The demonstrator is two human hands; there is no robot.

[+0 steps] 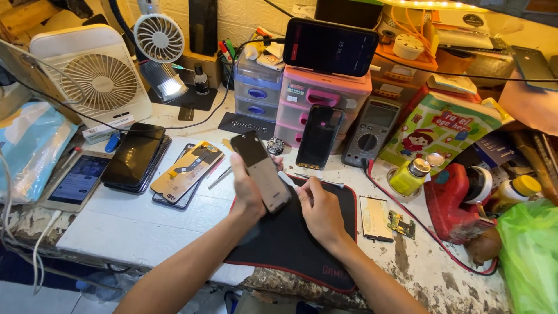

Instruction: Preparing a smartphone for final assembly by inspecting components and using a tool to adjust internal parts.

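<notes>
Over black mat: left hand grips one phone; right hand empty, half-curled.

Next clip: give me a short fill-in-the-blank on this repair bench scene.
1. The left hand holds up a ____.
2. The right hand rests on a black ____ with red edging.
3. The multimeter leans against the pink ____.
4. The yellow bottle has a ____ cap.

Missing: phone; mat; drawers; silver

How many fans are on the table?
2. A big white square fan stands at the far left, and a small round fan is just right of it, near the wall. More could be hidden behind the clutter.
</notes>
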